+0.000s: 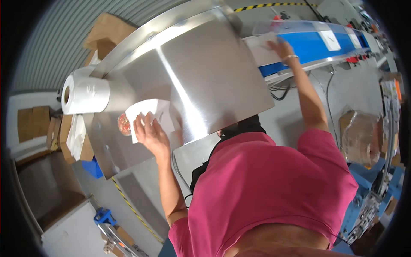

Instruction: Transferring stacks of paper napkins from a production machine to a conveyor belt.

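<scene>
My left hand (150, 135) rests on a flat white packet (156, 109) at the left of the steel table (209, 64). Its fingers are spread over the packet, not wrapped around it. Beside that packet, partly under its edge, lies a round red-and-white patterned thing (124, 124), too small to make out. At the far right, my right hand (283, 49), slightly blurred, has its fingers on the edge of another white packet (260, 49). This second packet lies across the near end of the blue conveyor belt (299, 40), beside the table's right edge.
A big white roll (87, 92) stands at the table's left end, with open cardboard boxes (107, 36) behind it. More white packets (329, 39) lie farther along the belt. Cables (280, 92) hang below the conveyor. A plastic-wrapped carton (361, 137) stands at right.
</scene>
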The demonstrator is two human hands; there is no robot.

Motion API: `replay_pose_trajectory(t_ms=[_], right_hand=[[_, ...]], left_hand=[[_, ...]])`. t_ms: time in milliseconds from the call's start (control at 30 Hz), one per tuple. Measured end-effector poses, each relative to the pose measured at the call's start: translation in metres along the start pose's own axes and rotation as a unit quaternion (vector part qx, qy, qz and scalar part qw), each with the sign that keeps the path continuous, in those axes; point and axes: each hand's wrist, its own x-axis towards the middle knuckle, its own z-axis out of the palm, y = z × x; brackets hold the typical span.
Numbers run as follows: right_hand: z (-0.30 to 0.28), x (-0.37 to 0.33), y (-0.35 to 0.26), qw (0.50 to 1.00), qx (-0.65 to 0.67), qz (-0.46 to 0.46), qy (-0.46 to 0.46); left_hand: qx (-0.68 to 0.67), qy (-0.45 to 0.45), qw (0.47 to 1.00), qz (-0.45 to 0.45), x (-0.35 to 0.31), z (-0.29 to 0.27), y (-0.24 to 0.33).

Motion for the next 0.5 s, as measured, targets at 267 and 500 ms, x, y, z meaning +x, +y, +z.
replay_pose_trajectory(t_ms=[267, 500], right_hand=[[0.027, -0.031, -0.178, 0.914, 0.176, -0.36, 0.063], [0.065, -0.074, -0.353, 0.794, 0.336, -0.464, -0.205]], left_hand=[[0.018, -0.016, 0.999, -0.037, -0.002, -0.005, 0.01], [0.001, -0.064, 0.997, -0.033, 0.002, -0.008, 0.011]])
